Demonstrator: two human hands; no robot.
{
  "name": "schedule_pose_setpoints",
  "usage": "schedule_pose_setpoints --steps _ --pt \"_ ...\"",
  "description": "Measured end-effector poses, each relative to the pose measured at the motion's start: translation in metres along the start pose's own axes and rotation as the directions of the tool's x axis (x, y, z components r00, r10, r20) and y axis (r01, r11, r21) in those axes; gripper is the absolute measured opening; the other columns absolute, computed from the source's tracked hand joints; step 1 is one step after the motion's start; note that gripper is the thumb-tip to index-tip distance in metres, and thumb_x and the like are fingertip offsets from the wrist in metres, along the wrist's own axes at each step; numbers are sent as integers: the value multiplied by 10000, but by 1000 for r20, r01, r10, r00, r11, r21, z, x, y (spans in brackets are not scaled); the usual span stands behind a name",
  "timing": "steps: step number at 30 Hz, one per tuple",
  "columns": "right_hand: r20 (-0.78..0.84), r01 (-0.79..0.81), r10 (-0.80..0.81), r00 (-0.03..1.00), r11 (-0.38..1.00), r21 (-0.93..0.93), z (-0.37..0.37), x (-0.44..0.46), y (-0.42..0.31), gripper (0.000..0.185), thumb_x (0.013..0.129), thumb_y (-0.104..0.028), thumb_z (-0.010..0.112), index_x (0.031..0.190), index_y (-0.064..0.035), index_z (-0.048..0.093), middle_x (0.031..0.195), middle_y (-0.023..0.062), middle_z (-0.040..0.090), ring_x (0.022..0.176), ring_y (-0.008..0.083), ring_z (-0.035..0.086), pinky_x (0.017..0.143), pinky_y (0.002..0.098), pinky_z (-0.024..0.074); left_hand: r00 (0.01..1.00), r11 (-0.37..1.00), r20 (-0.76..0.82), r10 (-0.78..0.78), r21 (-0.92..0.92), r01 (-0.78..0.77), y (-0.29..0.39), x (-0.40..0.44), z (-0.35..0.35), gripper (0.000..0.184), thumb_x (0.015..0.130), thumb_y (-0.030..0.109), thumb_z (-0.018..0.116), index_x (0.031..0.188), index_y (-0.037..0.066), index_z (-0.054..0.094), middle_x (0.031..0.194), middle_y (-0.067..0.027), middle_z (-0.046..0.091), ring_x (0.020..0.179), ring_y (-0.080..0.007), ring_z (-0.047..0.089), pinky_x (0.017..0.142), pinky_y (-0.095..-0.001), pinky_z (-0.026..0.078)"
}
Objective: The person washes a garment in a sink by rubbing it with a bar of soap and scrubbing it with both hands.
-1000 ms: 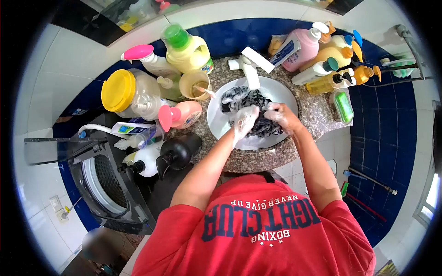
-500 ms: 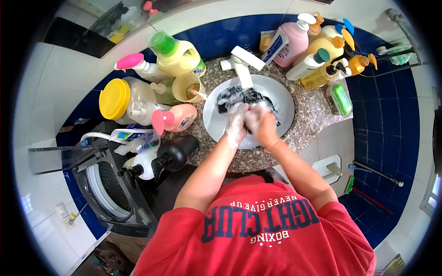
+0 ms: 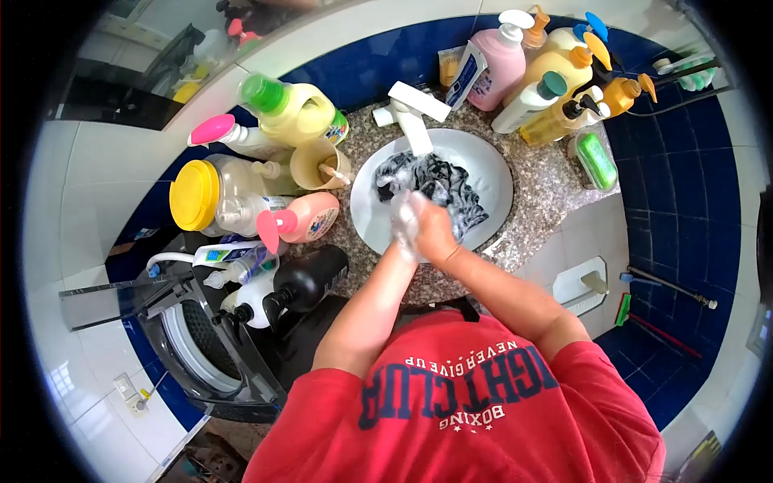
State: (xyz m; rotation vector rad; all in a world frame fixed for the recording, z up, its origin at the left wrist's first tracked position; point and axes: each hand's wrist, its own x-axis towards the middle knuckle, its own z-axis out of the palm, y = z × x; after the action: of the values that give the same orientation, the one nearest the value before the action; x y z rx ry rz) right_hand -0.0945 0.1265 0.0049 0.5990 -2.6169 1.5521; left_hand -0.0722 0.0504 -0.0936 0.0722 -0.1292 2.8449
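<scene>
My left hand point(image 3: 406, 219), white with soap foam and blurred by motion, is over the front of the white sink basin point(image 3: 497, 181). My right hand point(image 3: 436, 231) presses against it from the right, its fingers closed around the foamy left hand. How the left fingers are bent does not show. Beyond both hands a wet black cloth point(image 3: 448, 184) with pale grey streaks lies crumpled in the basin, foam on it. Above it hangs the white faucet point(image 3: 415, 129).
Left of the basin stand a beige cup point(image 3: 312, 165), a pink pump bottle point(image 3: 312, 217) and a black bottle point(image 3: 312, 278). Several pump bottles, including a pink one point(image 3: 493, 68), crowd the back right. A green soap point(image 3: 596, 159) sits in its dish near the counter's right edge.
My hands have come back off the cloth toward my body and slightly left, the right now wrapped over the left. More of the cloth shows. The view has shifted slightly.
</scene>
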Motion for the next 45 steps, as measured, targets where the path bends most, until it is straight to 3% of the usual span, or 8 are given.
schedule_pose_setpoints --steps 3,10,17,20,22,30,35,45 --pt "9 -222 229 973 949 -224 -17 23 42 201 830 -219 617 816 -34 540 751 215 596 706 416 601 614 476 477 619 879 -732 287 458 134 -6 24 78 161 980 246 441 968 108 522 875 -29 561 780 -147 577 690 -268 511" --pt "157 -413 627 763 660 -627 -44 64 103 724 763 -485 679 1320 -91 436 1299 198 483 1178 391 483 978 504 396 652 -139 -438 619 755 640 14 23 88 450 830 141 688 1189 -15 466 1042 -111 568 913 -174 570 779 -302 487" --pt "297 -340 346 890 938 -72 0 18 48 384 823 -351 674 949 9 630 882 247 648 823 400 634 756 468 502 463 802 -880 106 351 483 35 26 70 657 969 450 452 1475 97 227 1398 -142 415 1252 -301 441 1062 -429 341" --pt "297 -114 168 940 975 -191 0 1 26 209 789 -224 634 838 -21 636 844 236 641 790 396 632 734 471 513 993 -199 -43 114 978 65 69 -4 -96 328 998 275 385 1210 50 494 1115 -102 546 1054 -205 507 976 -363 423" --pt "299 -122 199 933 959 -256 -1 5 36 181 763 -192 629 829 -24 638 831 228 646 773 390 638 712 470 518 982 965 -145 -122 216 152 52 9 -61 410 947 319 524 1264 66 465 1105 -80 572 1042 -237 547 883 -351 489" --pt "222 -326 387 895 907 -268 -10 21 58 122 696 -47 565 746 42 633 771 272 628 758 434 620 700 488 507 710 571 -701 73 613 547 40 60 -23 505 918 330 617 1294 29 463 1081 -78 577 957 -152 578 839 -286 488" --pt "324 -355 434 841 893 -275 -10 8 75 189 736 -120 586 800 49 641 874 287 639 834 443 627 756 464 512 911 876 -188 -366 261 406 58 32 -42 476 923 49 438 1376 -54 333 886 -37 588 780 -138 581 697 -238 500" --pt "255 -785 767 589 617 -44 -46 52 153 627 721 -403 684 1087 100 604 1061 293 630 987 413 623 884 411 487 873 -707 -488 9 614 351 -28 13 74 343 756 304 609 1025 91 603 889 -162 638 766 -265 614 718 -350 523"
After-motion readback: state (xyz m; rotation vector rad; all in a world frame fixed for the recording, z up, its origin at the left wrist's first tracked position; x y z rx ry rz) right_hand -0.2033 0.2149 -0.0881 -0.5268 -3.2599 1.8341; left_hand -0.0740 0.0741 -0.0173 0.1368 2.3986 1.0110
